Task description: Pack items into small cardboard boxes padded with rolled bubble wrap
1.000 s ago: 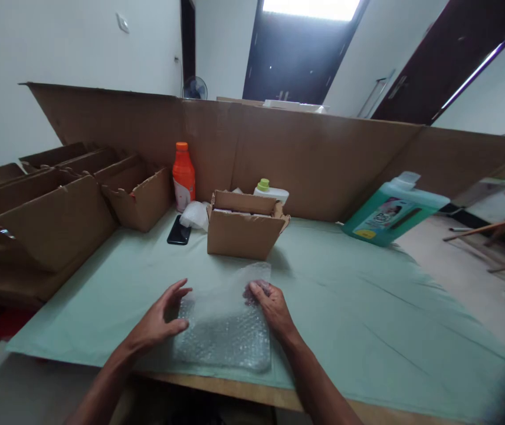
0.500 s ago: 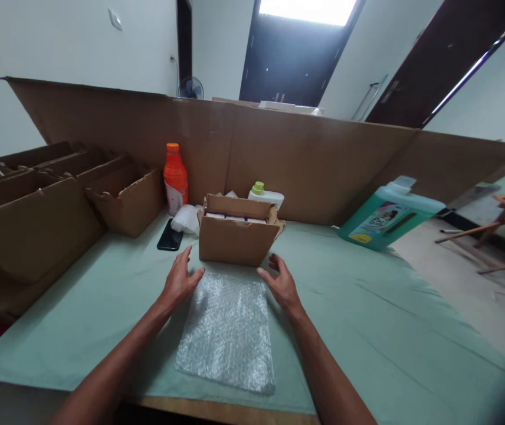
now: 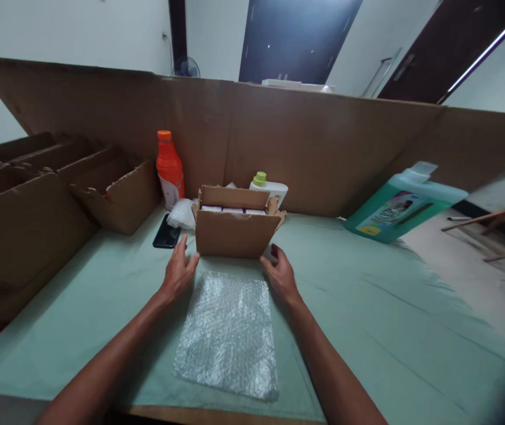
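— So both hands are at the small box [image 3: 235, 230]?

— Yes. Left hand [image 3: 177, 274] and right hand [image 3: 281, 274], fingers spread and gripping nothing, rest at its two front corners on the green cloth [image 3: 367, 307].

— Where's the bubble wrap [image 3: 228, 333]?

— Flat, just in front of the box, between the wrists.

— Best handling?

— I'd grip low on both side walls and keep the box level, since its flaps stand open with packs inside.
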Tool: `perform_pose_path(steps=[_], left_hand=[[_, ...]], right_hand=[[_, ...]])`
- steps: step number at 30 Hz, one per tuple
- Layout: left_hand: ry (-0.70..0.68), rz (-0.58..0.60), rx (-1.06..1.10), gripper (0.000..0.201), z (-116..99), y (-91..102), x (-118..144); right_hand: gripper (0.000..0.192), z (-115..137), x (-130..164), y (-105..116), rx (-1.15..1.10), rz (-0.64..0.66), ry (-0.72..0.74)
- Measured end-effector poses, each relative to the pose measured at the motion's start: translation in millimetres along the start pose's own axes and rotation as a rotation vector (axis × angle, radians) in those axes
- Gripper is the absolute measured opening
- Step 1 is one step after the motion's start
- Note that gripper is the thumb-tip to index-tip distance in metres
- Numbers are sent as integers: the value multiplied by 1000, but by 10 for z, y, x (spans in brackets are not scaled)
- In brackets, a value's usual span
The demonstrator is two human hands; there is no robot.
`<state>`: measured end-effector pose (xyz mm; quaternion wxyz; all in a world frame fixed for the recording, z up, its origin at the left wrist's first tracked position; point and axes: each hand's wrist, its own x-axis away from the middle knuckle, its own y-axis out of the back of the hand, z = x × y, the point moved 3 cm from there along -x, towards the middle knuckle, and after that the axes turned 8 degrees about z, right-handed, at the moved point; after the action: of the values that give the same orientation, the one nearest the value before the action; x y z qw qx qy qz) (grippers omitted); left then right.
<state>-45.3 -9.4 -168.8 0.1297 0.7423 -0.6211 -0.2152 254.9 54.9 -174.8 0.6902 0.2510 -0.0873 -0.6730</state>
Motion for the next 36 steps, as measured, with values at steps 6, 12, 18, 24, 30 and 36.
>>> perform_pose_path(steps=[6,12,18,24,30,36], left_hand=[[-476,221,-495,53,-224,-276,969],[-328,434,-795,59,-2,-367,1013],[-222,423,-632,58,79,-127,1039],[-256,442,-334,50,98,232,1309],[-334,663,-256,68,38,449,1576],[-232,538,-162,63,-101,454,1557]], right_hand=[[46,463,980,-389,318,294,294],[59,522,1261,-768,625,543,304],[47,-20,1312,172,765,234,141],[58,146,1952,492,681,454,391],[43,545,2081,99,500,459,498],[27,534,1968,172,-29,303,18]])
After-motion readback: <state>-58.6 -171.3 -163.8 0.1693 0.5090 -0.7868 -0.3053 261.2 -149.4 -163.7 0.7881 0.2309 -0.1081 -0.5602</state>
